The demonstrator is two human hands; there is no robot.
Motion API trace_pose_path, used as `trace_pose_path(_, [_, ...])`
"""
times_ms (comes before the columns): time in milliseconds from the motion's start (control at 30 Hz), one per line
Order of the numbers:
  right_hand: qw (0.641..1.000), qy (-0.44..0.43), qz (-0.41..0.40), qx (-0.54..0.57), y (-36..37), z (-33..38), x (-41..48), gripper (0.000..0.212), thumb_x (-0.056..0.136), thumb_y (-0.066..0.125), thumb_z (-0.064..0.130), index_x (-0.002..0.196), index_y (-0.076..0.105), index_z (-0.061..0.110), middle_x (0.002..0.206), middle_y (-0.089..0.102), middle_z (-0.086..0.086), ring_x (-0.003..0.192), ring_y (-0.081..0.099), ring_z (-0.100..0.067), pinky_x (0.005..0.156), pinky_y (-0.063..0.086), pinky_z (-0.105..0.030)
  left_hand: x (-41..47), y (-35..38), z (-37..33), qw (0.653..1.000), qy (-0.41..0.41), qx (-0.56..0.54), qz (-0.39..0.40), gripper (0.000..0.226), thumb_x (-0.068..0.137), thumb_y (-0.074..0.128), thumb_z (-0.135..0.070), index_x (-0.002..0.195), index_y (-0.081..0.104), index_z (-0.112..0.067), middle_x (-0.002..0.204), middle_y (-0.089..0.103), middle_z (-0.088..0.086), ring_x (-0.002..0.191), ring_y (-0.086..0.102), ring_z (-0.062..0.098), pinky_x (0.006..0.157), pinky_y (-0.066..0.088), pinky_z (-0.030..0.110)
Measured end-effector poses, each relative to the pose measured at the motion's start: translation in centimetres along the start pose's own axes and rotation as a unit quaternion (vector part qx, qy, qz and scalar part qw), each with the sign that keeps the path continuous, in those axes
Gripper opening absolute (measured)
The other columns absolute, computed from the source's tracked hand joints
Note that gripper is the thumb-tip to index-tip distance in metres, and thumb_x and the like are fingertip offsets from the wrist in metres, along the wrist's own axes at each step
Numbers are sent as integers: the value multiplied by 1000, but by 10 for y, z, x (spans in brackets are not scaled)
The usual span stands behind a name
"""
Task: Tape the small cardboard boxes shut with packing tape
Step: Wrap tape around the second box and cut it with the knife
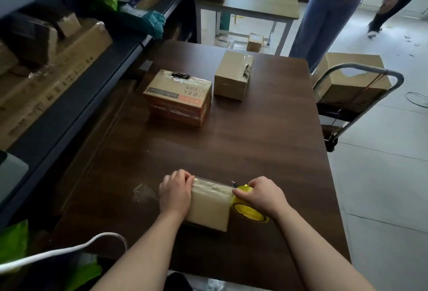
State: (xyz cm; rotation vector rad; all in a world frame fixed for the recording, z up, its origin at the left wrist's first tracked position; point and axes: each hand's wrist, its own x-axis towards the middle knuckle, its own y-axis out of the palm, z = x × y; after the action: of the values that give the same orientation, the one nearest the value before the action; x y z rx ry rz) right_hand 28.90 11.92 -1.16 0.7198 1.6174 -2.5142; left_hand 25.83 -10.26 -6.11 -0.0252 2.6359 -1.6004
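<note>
Near the dark wooden table's (pixel 231 147) front edge, the left hand (pixel 175 192) clamps the small tan cardboard box (pixel 209 207) while the right hand (pixel 260 194), gripping the yellow-cored packing tape roll (pixel 249 213), is mid-strip across the top; next, probably cut and smooth it.

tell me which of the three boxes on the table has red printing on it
The wide flat box at the table's far left, with an orange-red band and printed characters. The plain box beside it and the box between the hands are unprinted.

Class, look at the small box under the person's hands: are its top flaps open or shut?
Shut. The box has a flat top with no flaps raised, tape lies across it, and the left hand presses its far end.
</note>
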Motion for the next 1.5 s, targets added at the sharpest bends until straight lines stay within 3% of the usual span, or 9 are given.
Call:
trace_pose_path(200, [1000, 7, -6, -17, 1, 3, -3, 54, 78, 57, 69, 94, 71, 19, 92, 70, 2, 91, 65, -20, 74, 52, -31, 1, 3, 4, 1000, 11, -26, 8, 20, 98, 47, -35, 89, 55, -19, 93, 60, -1, 89, 49, 20, 79, 43, 36])
trace_pose_path(633, [999, 21, 5, -44, 1, 8, -1, 54, 81, 54, 67, 95, 71, 18, 93, 70, 1, 88, 64, -20, 72, 51, -30, 2, 3, 3, 998, 65, 9, 12, 15, 98, 49, -29, 95, 55, -15, 96, 58, 2, 90, 50, 21, 81, 42, 33])
trace_pose_path(800, [999, 25, 8, -40, 2, 8, 0, 55, 81, 55, 67, 97, 70, 16, 94, 70, 1, 88, 64, -20, 74, 53, -32, 1, -1, 0, 996, 86, 28, 23, 11, 98, 45, -26, 100, 51, -17, 96, 57, 2, 88, 51, 24, 75, 45, 37])
trace_pose_path(1000, [999, 30, 9, -34, 5, 6, 2, 48, 79, 55, 67, 81, 65, 20, 84, 66, 3, 86, 64, -21, 70, 48, -30, 5, -5, -2, 997, -2, -70, 36, 12, 96, 45, -14, 103, 50, -22, 101, 54, -3, 95, 51, 18, 79, 49, 35])
trace_pose_path(1100, [999, 28, 14, -29, 8, 7, 1, 51, 80, 55, 67, 91, 69, 19, 88, 67, 3, 86, 62, -20, 71, 48, -30, -3, -8, -4, 999, 23, -40, -21, 16, 95, 49, -16, 109, 54, -18, 114, 50, 2, 105, 50, 21, 88, 44, 33])
trace_pose_path(1200, [999, 35, 18, -8, 13, 9, 0, 51, 81, 55, 66, 92, 70, 19, 90, 69, 2, 80, 57, -19, 66, 45, -28, -25, 2, -10, 981, 188, 54, 14, 40, 97, 39, -28, 132, 54, -17, 140, 50, 2, 132, 44, 23, 111, 22, 35])
trace_pose_path(1300, [999, 39, 28, 6, 14, 10, 0, 48, 82, 55, 66, 88, 67, 19, 82, 62, 4, 76, 55, -17, 56, 37, -26, -36, 15, -7, 947, 243, 169, 124, 59, 101, 16, -49, 148, 32, -19, 156, 27, 3, 146, 19, 22, 115, 1, 35])
trace_pose_path(1433, [998, 46, 41, 30, 16, 7, 0, 44, 83, 56, 63, 68, 56, 22, 69, 57, 7, 74, 57, -16, 54, 36, -26, -32, 16, -2, 926, 260, 204, 182, 61, 99, 17, -54, 153, 1, -30, 158, -14, 2, 146, -16, 25, 112, -18, 33])
trace_pose_path(1500, [997, 49, 44, 38, 18, 7, -1, 45, 83, 57, 62, 62, 53, 22, 64, 54, 8, 72, 57, -17, 54, 36, -27, -33, 17, 0, 925, 264, 200, 184, 62, 97, 24, -54, 153, 17, -29, 160, 9, 7, 148, 5, 27, 114, -3, 37])
